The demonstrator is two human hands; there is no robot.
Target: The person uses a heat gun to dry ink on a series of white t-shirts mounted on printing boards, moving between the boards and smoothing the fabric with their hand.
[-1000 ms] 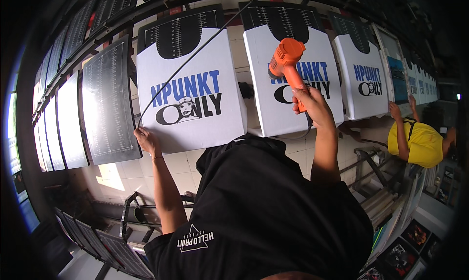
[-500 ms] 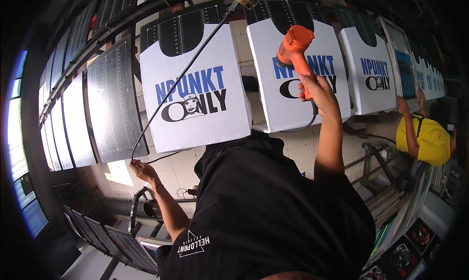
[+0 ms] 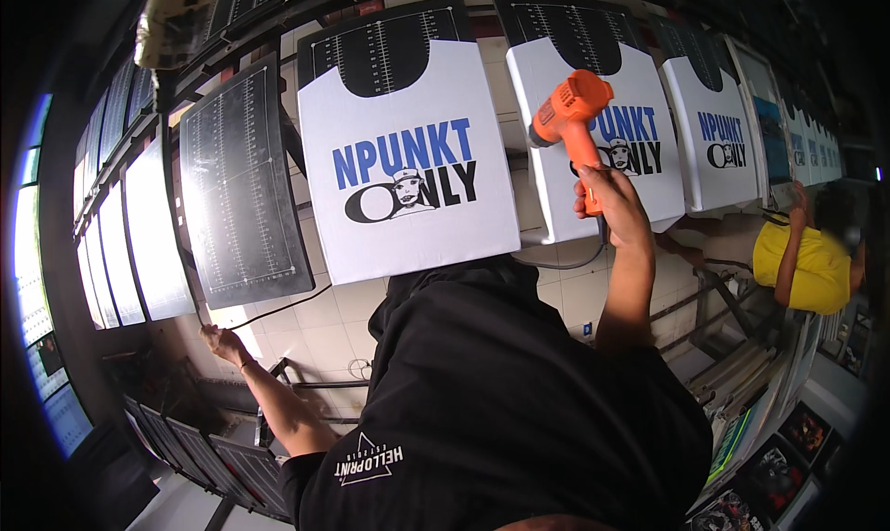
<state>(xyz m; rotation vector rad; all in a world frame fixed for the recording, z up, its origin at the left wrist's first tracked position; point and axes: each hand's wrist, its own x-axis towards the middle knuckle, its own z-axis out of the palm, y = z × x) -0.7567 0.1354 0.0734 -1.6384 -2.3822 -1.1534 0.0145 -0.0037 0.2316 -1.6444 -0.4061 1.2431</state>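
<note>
Head view shows me everything I have: my right hand [image 3: 616,202] is wrapped round the handle of an orange heat gun [image 3: 577,119], its nozzle aimed left above a white shirt [image 3: 575,211]. That shirt lies over a black board [image 3: 577,44], its blue-and-black print partly hidden behind the gun. How high the nozzle stands, I cannot tell. My left hand [image 3: 225,344], out to the far side, appears to pinch a dark cord [image 3: 278,317] just below a ruled panel [image 3: 248,207]. To work well, I would hold the nozzle off the cloth and sweep evenly, never lingering on one spot of the print. The left hand should guide the cord with slack, well clear of both the nozzle and the neighbouring shirt [image 3: 408,253]. A sharp tug could swing the gun, so I favour a firm wrist and unhurried feeding.
</note>
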